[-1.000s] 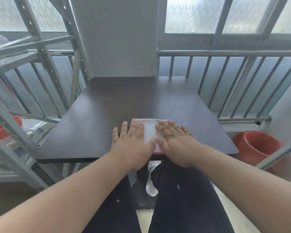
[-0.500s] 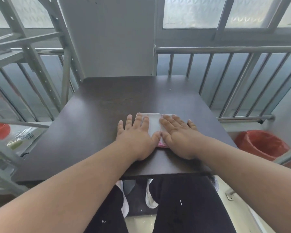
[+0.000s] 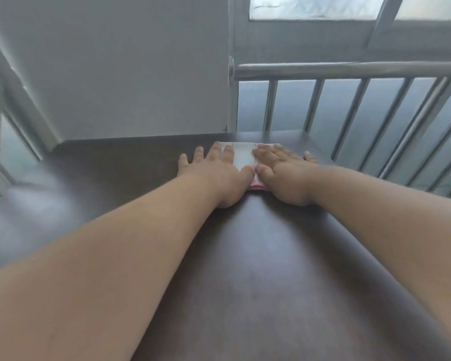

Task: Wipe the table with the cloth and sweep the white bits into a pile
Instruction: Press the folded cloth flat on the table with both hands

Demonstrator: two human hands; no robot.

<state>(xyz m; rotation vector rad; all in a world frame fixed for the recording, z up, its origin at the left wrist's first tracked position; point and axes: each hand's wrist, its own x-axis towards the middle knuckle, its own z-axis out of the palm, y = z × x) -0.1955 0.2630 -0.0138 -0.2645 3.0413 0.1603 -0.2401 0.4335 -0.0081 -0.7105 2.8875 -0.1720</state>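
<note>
A folded white cloth (image 3: pixel 241 156) with a pink edge lies flat on the dark brown table (image 3: pixel 115 173), close to its far edge. My left hand (image 3: pixel 216 170) presses on the cloth's left part with straight, spread fingers. My right hand (image 3: pixel 284 173) presses flat on its right part, thumb beside my left thumb. Both arms reach far forward over the tabletop. No white bits are visible on the table.
A grey wall panel (image 3: pixel 130 74) stands right behind the table's far edge. A metal railing (image 3: pixel 349 67) with vertical bars runs along the right side, under a window. Slanted metal shelf struts (image 3: pixel 18 95) rise at the left.
Both hands have pushed the cloth from the table's near edge to its far edge. My head has leaned forward over the table, so my legs and the red bin have left the view.
</note>
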